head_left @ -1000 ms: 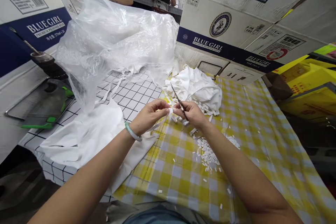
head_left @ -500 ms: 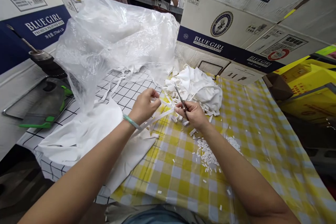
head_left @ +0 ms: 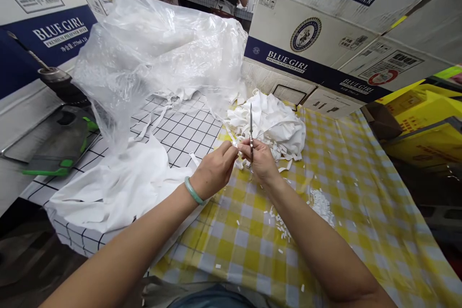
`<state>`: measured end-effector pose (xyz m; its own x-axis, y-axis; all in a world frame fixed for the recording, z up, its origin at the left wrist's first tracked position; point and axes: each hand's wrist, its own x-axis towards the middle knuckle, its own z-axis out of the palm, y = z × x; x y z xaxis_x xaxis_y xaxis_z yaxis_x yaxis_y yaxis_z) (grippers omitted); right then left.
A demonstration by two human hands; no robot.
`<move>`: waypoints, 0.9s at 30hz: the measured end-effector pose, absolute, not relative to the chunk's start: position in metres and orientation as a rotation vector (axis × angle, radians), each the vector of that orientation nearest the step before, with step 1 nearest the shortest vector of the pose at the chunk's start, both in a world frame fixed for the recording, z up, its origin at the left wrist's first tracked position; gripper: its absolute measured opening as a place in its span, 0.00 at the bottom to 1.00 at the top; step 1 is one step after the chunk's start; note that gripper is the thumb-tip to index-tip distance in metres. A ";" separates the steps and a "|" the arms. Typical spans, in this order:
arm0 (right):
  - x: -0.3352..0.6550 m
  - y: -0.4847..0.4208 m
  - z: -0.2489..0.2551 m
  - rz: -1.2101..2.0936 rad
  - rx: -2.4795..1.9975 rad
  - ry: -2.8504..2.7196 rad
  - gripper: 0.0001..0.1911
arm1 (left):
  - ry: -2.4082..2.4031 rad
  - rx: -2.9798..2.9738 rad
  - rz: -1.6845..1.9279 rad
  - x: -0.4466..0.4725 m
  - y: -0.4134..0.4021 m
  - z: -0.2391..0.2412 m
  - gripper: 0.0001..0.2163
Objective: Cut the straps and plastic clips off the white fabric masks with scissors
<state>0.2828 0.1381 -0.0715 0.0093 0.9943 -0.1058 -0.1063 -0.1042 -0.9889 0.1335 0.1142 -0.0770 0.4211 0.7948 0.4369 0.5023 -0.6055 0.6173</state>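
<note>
Swung straighter, slim metal scissors (head_left: 251, 130) sit in right fingers (head_left: 246, 151), while left fingers (head_left: 228, 153) pinch a seemingly narrow white strip (head_left: 235, 144).

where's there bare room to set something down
Mostly the yellow checked cloth right of the small white pieces, and between the forearms, bar stray bits. A smaller gap on the black-lined cloth, between clear plastic and left hand. Crowded: around the scissors and white pile; white fabric at left.

Glossy plastic bag (head_left: 173, 43), matt cloth (head_left: 115, 185), metal scissors (head_left: 251, 130)
</note>
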 end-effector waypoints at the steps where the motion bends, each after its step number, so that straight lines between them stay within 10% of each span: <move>1: 0.281 0.138 -0.073 1.312 -1.217 -1.053 0.16 | 1.090 2.292 0.993 0.134 0.112 -0.080 0.06; 8: 0.304 0.169 -0.045 1.182 -1.277 -1.098 0.18 | 1.216 2.027 1.087 0.116 0.124 -0.087 0.06; 14: 0.338 0.222 0.014 0.381 -1.411 -1.490 0.17 | 1.216 1.520 1.274 0.090 0.157 -0.024 0.06; 20: 0.272 0.157 -0.005 1.400 -0.931 -1.429 0.23 | 0.841 1.297 1.113 0.098 0.140 0.022 0.07; 27: 0.293 0.120 -0.026 1.384 -1.015 -1.393 0.13 | 0.765 1.160 0.963 0.075 0.100 0.014 0.05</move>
